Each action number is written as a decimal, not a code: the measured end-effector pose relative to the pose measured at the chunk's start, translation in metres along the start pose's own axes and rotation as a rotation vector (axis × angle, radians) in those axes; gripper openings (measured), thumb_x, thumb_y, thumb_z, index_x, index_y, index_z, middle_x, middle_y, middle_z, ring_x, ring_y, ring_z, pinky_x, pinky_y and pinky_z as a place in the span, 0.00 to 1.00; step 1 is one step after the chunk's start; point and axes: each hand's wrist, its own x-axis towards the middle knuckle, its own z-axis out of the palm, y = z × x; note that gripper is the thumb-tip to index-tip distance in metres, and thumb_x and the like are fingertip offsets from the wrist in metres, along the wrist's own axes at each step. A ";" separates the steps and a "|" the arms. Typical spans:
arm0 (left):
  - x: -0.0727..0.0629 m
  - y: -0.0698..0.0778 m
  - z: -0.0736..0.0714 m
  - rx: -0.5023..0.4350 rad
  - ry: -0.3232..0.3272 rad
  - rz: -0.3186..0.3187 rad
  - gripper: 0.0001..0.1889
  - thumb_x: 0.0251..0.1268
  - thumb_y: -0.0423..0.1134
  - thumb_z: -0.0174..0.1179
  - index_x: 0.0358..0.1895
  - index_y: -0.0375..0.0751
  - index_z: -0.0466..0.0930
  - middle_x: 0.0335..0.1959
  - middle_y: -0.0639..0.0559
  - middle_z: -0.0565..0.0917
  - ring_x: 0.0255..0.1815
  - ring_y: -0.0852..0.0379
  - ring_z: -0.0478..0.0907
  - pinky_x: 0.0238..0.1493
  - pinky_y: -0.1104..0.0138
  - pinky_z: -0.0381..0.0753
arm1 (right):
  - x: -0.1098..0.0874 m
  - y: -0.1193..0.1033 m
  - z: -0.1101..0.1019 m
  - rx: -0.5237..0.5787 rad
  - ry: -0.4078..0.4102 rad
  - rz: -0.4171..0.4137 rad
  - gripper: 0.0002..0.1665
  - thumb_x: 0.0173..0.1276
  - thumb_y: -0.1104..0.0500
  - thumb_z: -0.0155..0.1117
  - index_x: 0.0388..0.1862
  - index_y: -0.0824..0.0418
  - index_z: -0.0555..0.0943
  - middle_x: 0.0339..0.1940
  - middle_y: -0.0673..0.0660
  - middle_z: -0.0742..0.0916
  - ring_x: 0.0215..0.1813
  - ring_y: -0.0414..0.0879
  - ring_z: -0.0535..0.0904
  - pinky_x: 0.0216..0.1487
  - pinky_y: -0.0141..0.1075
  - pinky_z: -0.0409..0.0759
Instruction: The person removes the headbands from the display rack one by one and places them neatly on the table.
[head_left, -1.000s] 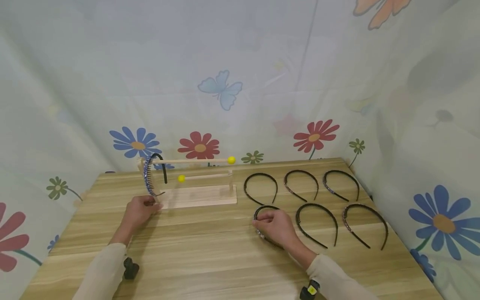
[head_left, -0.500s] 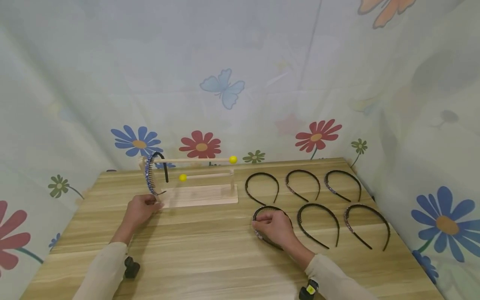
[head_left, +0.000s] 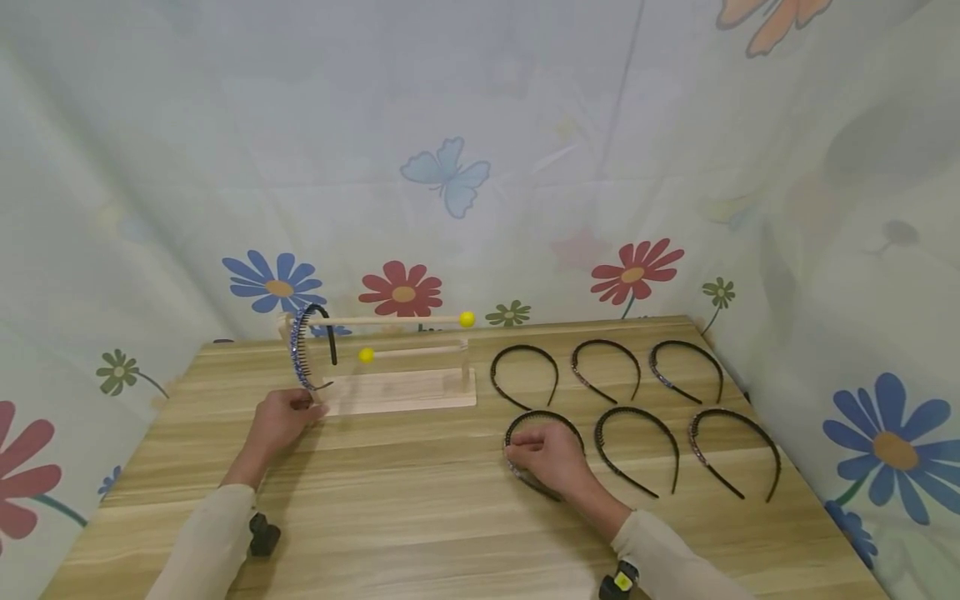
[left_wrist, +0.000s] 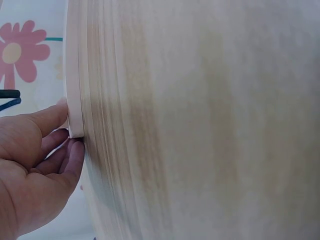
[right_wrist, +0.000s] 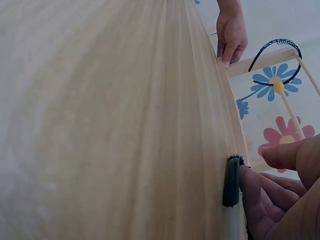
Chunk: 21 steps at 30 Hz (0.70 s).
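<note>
A wooden rack with two pegs tipped with yellow balls stands on the table at the left. A headband with blue sparkling stones hangs on its upper peg. My left hand pinches the near left corner of the rack's base, also visible in the left wrist view. To the right of the rack, my right hand grips the left side of a black headband lying in the front row, and covers part of it. In the right wrist view, fingertips touch this dark band close to the tabletop.
Several more headbands lie in two rows at the right, such as one just right of my right hand. The wood-grain table ends at a backdrop printed with flowers. A black device sits at the left wrist.
The headband under my right hand has shifted slightly, with more of its right side showing past the hand. My left hand and the rack stay in place; the head view has moved a little.
</note>
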 end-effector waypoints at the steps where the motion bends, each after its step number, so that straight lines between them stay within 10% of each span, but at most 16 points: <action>1: 0.000 0.000 0.000 0.001 0.000 0.001 0.17 0.69 0.40 0.68 0.48 0.26 0.85 0.43 0.34 0.89 0.37 0.50 0.83 0.35 0.63 0.79 | 0.000 -0.001 -0.001 -0.003 0.000 -0.001 0.14 0.66 0.55 0.74 0.45 0.63 0.90 0.37 0.54 0.92 0.39 0.44 0.89 0.43 0.39 0.86; 21: -0.001 0.001 0.000 -0.006 -0.010 -0.020 0.16 0.69 0.39 0.67 0.49 0.27 0.85 0.46 0.33 0.88 0.43 0.44 0.84 0.39 0.60 0.79 | 0.025 -0.064 -0.018 0.043 0.016 -0.218 0.15 0.70 0.50 0.72 0.52 0.53 0.88 0.43 0.47 0.91 0.45 0.42 0.85 0.43 0.37 0.85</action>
